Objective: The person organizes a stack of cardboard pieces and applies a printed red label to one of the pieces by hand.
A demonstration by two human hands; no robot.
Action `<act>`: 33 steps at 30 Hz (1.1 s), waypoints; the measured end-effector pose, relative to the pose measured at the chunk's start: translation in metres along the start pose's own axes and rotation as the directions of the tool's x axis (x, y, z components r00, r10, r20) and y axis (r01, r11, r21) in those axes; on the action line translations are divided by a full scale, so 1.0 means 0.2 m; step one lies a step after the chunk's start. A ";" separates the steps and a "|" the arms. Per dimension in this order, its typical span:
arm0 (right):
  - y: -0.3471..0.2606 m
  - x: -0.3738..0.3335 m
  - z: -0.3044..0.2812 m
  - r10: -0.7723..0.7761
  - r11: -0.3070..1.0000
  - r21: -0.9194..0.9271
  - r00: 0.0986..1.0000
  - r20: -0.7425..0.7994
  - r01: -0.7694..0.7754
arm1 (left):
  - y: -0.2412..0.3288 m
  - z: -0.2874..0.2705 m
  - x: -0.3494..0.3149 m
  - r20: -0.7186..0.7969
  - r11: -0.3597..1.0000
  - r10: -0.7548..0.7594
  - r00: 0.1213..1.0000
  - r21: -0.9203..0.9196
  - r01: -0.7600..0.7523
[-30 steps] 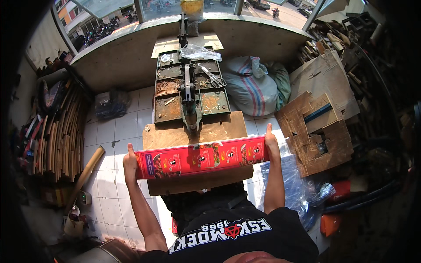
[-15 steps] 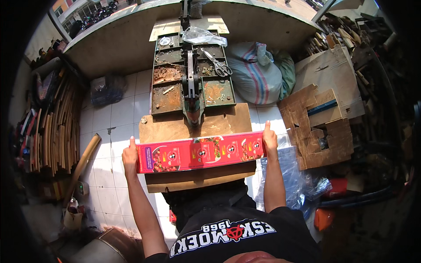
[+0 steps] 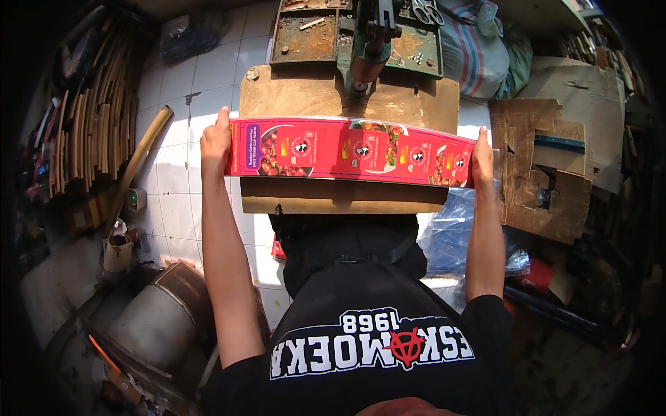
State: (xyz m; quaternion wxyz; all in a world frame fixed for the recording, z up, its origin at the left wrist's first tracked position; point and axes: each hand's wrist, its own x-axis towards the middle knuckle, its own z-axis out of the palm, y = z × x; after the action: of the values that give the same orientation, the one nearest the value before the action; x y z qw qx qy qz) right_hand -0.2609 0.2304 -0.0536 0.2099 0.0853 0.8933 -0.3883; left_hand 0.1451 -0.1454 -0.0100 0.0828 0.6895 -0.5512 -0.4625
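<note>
A long red printed panel (image 3: 329, 156) with food pictures stretches crosswise between my hands, its upper edge bowed slightly. My left hand (image 3: 216, 144) is closed on its left end, thumb pointing up. At the right end my right hand (image 3: 483, 159) grips it the same way. Underneath lies a brown wooden board (image 3: 295, 93), partly hidden by the panel and showing above and below it. Just beyond the panel stands the dark head of a bench machine (image 3: 371, 59), above the board's far part.
Green metal trays (image 3: 302, 43) with small parts flank the machine, and scissors (image 3: 426, 11) lie there. A woven sack (image 3: 475, 52) and cut cardboard (image 3: 510, 159) are at the right. Stacked strips (image 3: 111, 104) and a curved pole (image 3: 142, 149) stand left. Clear plastic (image 3: 454, 232) lies on the floor.
The view has tilted down, so the machine and trays sit higher and partly out of the picture. Both hands still hold the panel's ends, and it looks a little more bowed.
</note>
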 end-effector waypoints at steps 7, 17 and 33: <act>0.12 0.16 0.02 0.037 0.994 0.105 0.997 0.071 -0.044 | -0.08 0.03 0.13 -0.018 0.998 0.030 0.999 0.063 -0.029; 0.12 0.21 0.03 0.034 0.999 0.030 0.997 0.062 -0.036 | -0.11 0.00 0.19 -0.010 0.995 0.050 0.999 0.085 -0.049; 0.10 0.20 0.04 0.020 0.996 -0.081 0.995 -0.095 -0.027 | -0.08 0.03 0.21 -0.077 0.973 0.110 0.991 0.210 -0.092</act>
State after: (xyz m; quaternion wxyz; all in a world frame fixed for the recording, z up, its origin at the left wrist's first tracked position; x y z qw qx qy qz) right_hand -0.2878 0.2367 -0.0890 0.1757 0.1052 0.9163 -0.3443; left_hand 0.1505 -0.1716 -0.0461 0.0584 0.6852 -0.6262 -0.3673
